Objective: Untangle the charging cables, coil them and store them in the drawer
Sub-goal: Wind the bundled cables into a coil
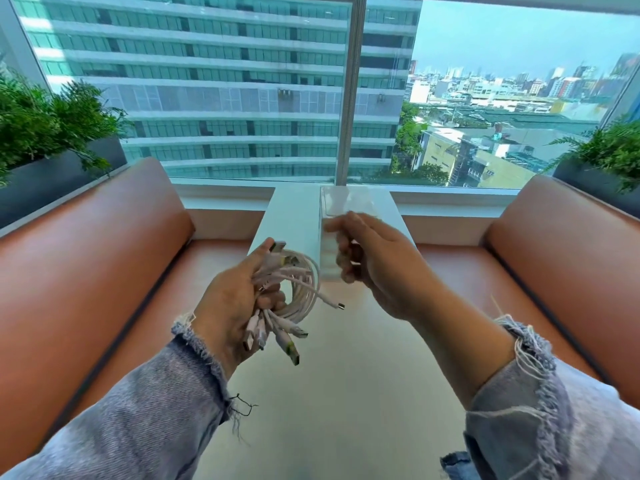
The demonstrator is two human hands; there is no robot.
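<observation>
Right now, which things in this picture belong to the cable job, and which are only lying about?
For the job: cables, coiled and held in the left hand; drawer box on the table; right hand, reaching to the box's front.
Only lying about: left bench; right bench; left plant; right plant; window.

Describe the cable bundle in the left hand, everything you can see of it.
The cables are white, rubbery-looking charging leads, several looped together into one loose coil. Metal USB plugs stick out above and below the left hand, which grips the coil; one thin end dangles free to the right. The bundle is held in the air over the pale table.
</observation>
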